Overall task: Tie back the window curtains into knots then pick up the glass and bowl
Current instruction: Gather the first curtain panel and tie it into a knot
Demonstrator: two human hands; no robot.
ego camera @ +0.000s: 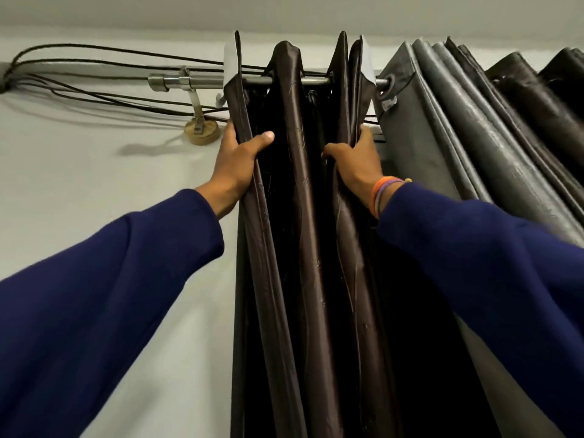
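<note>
A dark brown satin curtain [303, 216] hangs in folds from a metal rod [316, 81] close under the ceiling. My left hand [237, 159] grips the curtain's left edge fold, thumb in front and fingers behind it. My right hand [357, 162] grips a fold on the curtain's right side, with its fingers tucked into the cloth. Both arms wear blue sleeves and reach upward. A second curtain [458, 137], grey and bunched in pleats, hangs on the same rod to the right. No glass or bowl is in view.
Several dark cables [110, 58] run along the pale wall toward the rod's left end. A rod bracket [202, 131] with a round wooden base is fixed to the wall beside my left hand. The white ceiling lies just above.
</note>
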